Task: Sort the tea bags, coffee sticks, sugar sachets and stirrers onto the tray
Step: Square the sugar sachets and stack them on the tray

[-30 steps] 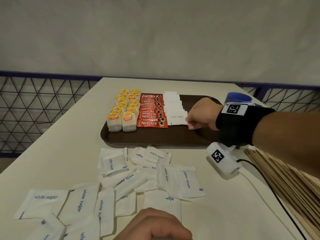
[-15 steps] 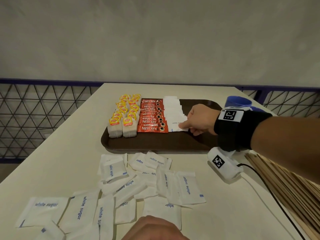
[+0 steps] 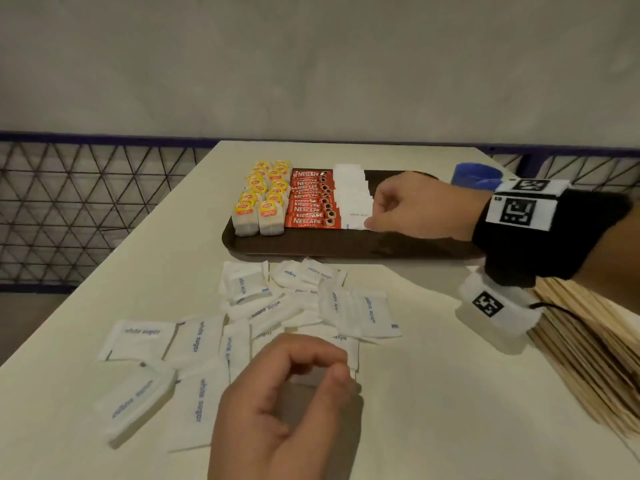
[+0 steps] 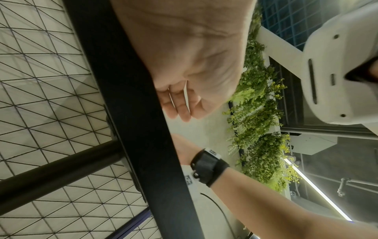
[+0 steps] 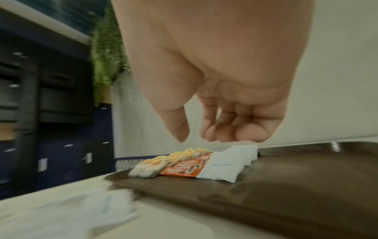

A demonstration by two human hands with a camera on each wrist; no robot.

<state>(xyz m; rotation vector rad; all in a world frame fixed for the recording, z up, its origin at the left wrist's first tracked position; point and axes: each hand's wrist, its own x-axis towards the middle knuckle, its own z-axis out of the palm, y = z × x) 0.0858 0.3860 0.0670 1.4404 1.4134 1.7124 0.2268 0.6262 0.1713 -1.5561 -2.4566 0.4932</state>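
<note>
A brown tray (image 3: 311,252) holds yellow-tagged tea bags (image 3: 263,199) on the left, red coffee sticks (image 3: 311,202) in the middle and a row of white sugar sachets (image 3: 353,199) to their right. My right hand (image 3: 372,220) hovers over the tray at the front sachet's right edge, forefinger tip by it and other fingers curled, holding nothing (image 5: 194,137). Nearer me, my left hand (image 3: 322,372) is lifted above the table and pinches one sugar sachet (image 3: 308,377) between thumb and fingers. Several loose sugar sachets (image 3: 270,310) lie on the table in front of the tray.
A stack of wooden stirrers (image 3: 588,348) lies along the table's right edge under my right forearm. A blue cup (image 3: 476,176) stands behind the tray's right end. Mesh railing runs past the table's left and far sides.
My left hand has risen from the bottom edge with a sachet pinched in it. My right hand has stayed at the front sachet of the tray's row.
</note>
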